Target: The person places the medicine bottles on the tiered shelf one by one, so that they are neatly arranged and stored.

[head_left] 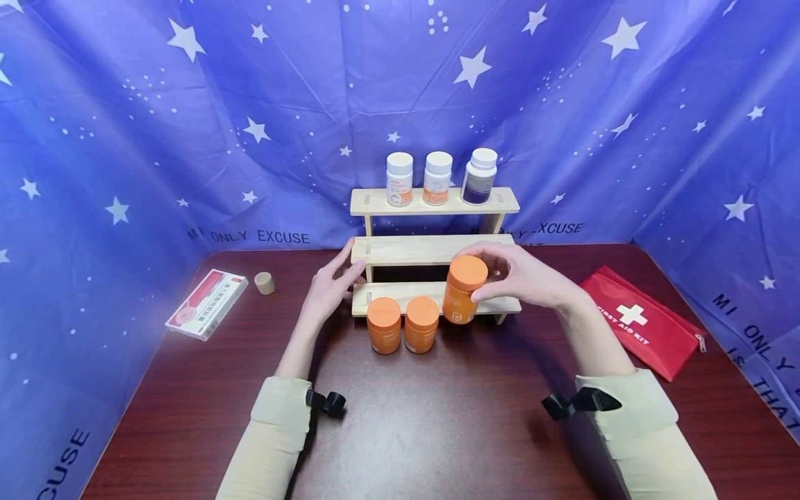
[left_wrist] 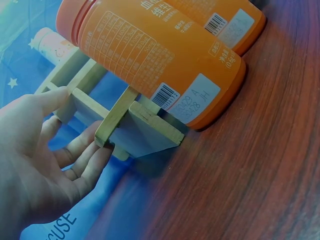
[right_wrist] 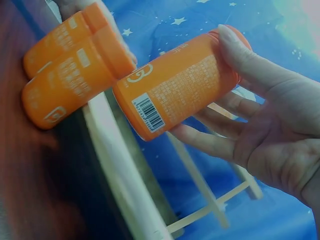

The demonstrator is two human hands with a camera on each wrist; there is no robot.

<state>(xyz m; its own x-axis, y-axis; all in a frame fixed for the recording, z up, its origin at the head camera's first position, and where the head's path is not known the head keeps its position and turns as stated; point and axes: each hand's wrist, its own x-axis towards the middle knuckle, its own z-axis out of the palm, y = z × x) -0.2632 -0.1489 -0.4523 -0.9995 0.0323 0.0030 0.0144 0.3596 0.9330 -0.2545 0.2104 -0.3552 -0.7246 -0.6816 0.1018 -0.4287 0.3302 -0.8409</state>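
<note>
My right hand (head_left: pixel 521 274) grips an orange bottle (head_left: pixel 462 292) with an orange lid, thumb on the near side and fingers behind. It is tilted, at the right part of the lowest tier of a wooden three-tier stand (head_left: pixel 431 251); the right wrist view shows its barcode side. My left hand (head_left: pixel 331 285) holds the stand's left end, its fingers bent at the edges of the tiers in the left wrist view. Two more orange bottles, the left one (head_left: pixel 384 326) and the right one (head_left: pixel 421 325), stand upright on the table before the stand.
Three white-capped bottles, including a dark-labelled one (head_left: pixel 480 178), stand on the top tier. A flat red-and-white medicine box (head_left: pixel 207 304) and a small beige cylinder (head_left: pixel 264 283) lie left. At right is a red first aid pouch (head_left: pixel 644 319). A starry blue curtain (head_left: pixel 300 90) surrounds the table.
</note>
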